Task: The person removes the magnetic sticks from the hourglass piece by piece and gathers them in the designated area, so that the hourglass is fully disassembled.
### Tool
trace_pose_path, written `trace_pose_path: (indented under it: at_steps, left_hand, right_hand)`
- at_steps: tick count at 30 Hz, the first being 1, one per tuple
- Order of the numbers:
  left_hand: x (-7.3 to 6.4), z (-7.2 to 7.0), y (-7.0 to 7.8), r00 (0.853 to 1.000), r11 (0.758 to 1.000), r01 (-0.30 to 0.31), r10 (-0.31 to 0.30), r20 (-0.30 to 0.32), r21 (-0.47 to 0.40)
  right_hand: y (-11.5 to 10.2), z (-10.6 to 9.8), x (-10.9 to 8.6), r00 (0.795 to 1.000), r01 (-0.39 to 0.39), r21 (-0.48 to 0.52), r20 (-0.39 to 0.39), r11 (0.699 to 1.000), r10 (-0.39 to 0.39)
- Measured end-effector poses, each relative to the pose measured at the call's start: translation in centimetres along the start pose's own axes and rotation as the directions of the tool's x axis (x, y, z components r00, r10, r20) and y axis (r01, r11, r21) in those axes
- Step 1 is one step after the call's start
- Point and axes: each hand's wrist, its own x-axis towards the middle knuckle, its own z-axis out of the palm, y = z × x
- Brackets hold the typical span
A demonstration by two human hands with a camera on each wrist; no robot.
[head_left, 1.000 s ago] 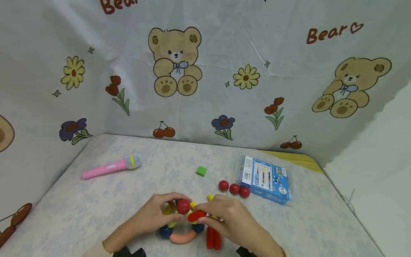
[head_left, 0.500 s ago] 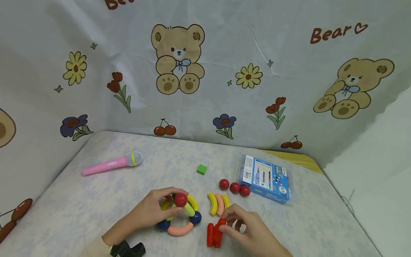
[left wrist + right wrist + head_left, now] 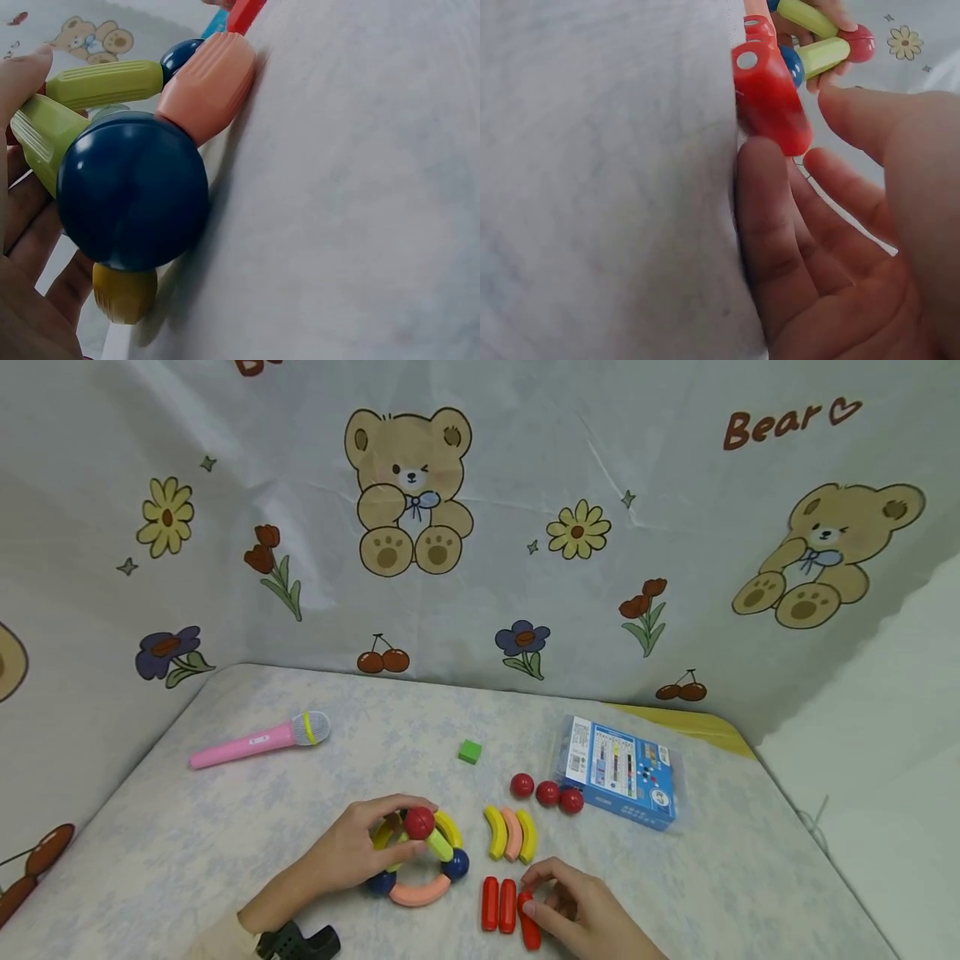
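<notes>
My left hand (image 3: pixel 367 847) grips the top of a magnetic ball-and-rod frame, thumb and fingers around its red ball (image 3: pixel 419 823) and light green rods (image 3: pixel 105 82). The frame's base ring has dark blue balls (image 3: pixel 133 191), a salmon curved rod (image 3: pixel 420 892) and yellow curved rods (image 3: pixel 448 828); the hand hides part of it. To the right, my right hand (image 3: pixel 577 906) is beside the rightmost red rod (image 3: pixel 529 927), its fingertips close to it. In the right wrist view the thumb stands apart from that rod. Two more red rods (image 3: pixel 490 903) lie parallel on its left.
Yellow and salmon curved rods (image 3: pixel 513 835) lie beyond the red rods. Farther back are three red balls (image 3: pixel 547 792), a blue box (image 3: pixel 622 772) and a green block (image 3: pixel 469 752). A pink toy microphone (image 3: pixel 258 742) lies at the left. A bear-print cloth (image 3: pixel 480 527) hangs behind the table.
The right hand has carried a red rod from beside the frame down to the table, right of the other two, and loosened its fingers. The left hand keeps its grip on the frame.
</notes>
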Motion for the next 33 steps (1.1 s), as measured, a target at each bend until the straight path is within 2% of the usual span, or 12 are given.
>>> trace_pose_path:
  at_steps: [3, 8, 10, 13, 22, 27, 33]
  left_hand:
    - [0.0, 0.1, 0.0, 1.0, 1.0, 0.001, -0.001, 0.0, -0.006]
    - [0.1, 0.2, -0.1, 1.0, 1.0, -0.005, 0.006, 0.008, -0.008]
    - [0.1, 0.2, -0.1, 1.0, 1.0, -0.004, 0.004, 0.005, -0.005]
    - [0.1, 0.2, 0.0, 1.0, 1.0, 0.01, -0.01, -0.003, 0.002]
    - [0.2, 0.1, -0.1, 1.0, 1.0, 0.024, -0.024, -0.01, 0.003]
    - [0.3, 0.2, -0.1, 1.0, 1.0, 0.005, -0.005, -0.017, 0.002]
    - [0.1, 0.3, -0.2, 1.0, 1.0, -0.006, 0.006, -0.017, -0.011]
  right_hand:
    - [0.3, -0.3, -0.1, 1.0, 0.007, -0.01, 0.027, 1.0, -0.007]
    - [0.8, -1.3, -0.5, 0.988, 0.008, 0.027, 0.155, 1.0, -0.012]
    - [0.9, -1.5, -0.5, 0.985, 0.005, 0.039, 0.172, 0.999, -0.012]
    - [0.9, -1.4, -0.5, 0.988, 0.001, 0.042, 0.153, 0.999, -0.007]
    - [0.7, -0.1, 0.0, 1.0, -0.006, 0.013, 0.018, 1.0, 0.006]
    - [0.7, 0.1, 0.2, 1.0, 0.024, 0.002, 0.014, 1.0, -0.024]
    - [0.8, 0.1, 0.2, 0.999, 0.022, -0.003, 0.033, 1.0, -0.022]
